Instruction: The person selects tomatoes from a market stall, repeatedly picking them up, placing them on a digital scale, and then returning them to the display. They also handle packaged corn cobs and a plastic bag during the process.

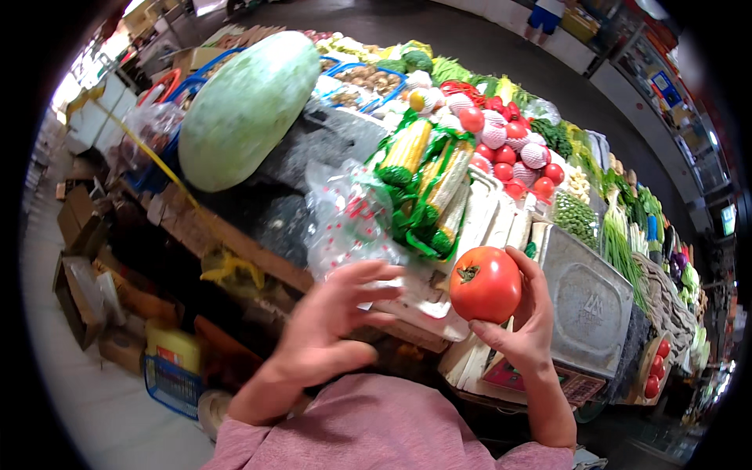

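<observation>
A large red tomato [487, 288] with a green stem scar is gripped by my right hand [526, 317], thumb below and fingers behind its right side. My left hand [333, 321] is raised to the left, slightly blurred, its fingers apart and nothing in it. Just beyond the left hand lies a clear plastic bag with red spots [350, 215]. Corn cobs [407, 153] in green husks are piled beside the bag. Past them sit several tomatoes [505, 154], some in white foam nets [535, 155].
A huge pale-green winter melon [249, 110] rests at the left of the stall. To the right of my right hand is a metal weighing-scale pan [591, 298]. Leafy greens [619, 227] line the right side. A blue basket [172, 386] stands low at the left.
</observation>
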A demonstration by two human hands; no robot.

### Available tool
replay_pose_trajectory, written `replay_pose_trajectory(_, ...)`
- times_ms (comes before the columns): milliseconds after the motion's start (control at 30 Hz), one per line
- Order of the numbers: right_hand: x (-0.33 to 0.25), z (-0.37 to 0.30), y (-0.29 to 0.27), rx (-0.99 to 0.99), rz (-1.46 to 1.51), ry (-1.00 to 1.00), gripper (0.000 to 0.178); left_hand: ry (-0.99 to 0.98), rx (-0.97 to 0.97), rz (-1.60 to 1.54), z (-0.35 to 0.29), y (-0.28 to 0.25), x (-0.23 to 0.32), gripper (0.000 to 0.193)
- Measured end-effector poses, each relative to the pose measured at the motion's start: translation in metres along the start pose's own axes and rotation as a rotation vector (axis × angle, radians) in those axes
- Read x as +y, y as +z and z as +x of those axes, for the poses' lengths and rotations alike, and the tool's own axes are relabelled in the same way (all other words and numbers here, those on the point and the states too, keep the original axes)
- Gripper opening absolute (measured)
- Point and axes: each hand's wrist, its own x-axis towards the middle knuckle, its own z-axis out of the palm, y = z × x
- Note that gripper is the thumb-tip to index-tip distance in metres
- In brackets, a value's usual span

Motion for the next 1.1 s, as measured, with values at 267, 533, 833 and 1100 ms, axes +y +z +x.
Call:
replay_pose_trajectory(267,0.025,-0.044,0.055,-0.076,-0.504,-0.482,0.098,-0.146,0.097,-0.117,0.000,0.040,-0.076,0.104)
replay_pose_trajectory(533,0.047,-0.066,0.066,-0.162,-0.067,-0.139,0.112,-0.055,0.154,-0.075,-0.028,0.042,-0.089,0.084)
replay_pose_trajectory(833,0.068,-0.069,0.103,-0.053,-0.131,-0.276,0.104,0.056,0.237,-0.021,-0.048,0.043,-0.097,0.071)
replay_pose_trajectory(1100,0.059,-0.075,0.116,0.102,0.179,-0.182,0.097,0.070,0.058,0.306,-0.045,0.024,-0.068,0.062)
